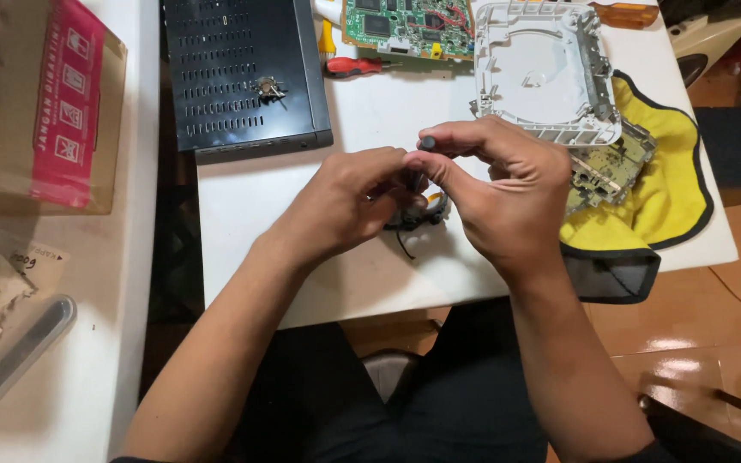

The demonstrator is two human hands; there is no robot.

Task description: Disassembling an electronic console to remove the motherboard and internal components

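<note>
Near the front edge of the white rectangular worktop [302, 249], in the head view, we had both hands bunched together over a small dark part with a metal body and a thin black wire [411, 221] trailing toward us. Our left hand [345, 201] was curled around that part from the left, fingers closed on it. Our right hand [499, 184] pinched the slim dark cylindrical tool [428, 144] between thumb and fingertips, its rounded end standing up above the knuckles; the tip was hidden behind the fingers.

We judged the step in hand to be working a small fastener on the part, well into a teardown. Any further move there would call for a steady, upright tool and a firm hold, since the piece was small and smooth.

Toward the back edge lay a matt black perforated sheet-metal cover [242, 69] with a little cluster of screws on it, a green circuit board [405, 26], and a red-handled screwdriver [358, 66]. At the back right sat a white moulded plastic housing [546, 69], ribbed at its rim, partly over a soft yellow cloth with dark edging [662, 184] and a metal-framed inner assembly [611, 167]. On the neighbouring surface to the left stood a brown cardboard box with red tape [45, 103].
</note>
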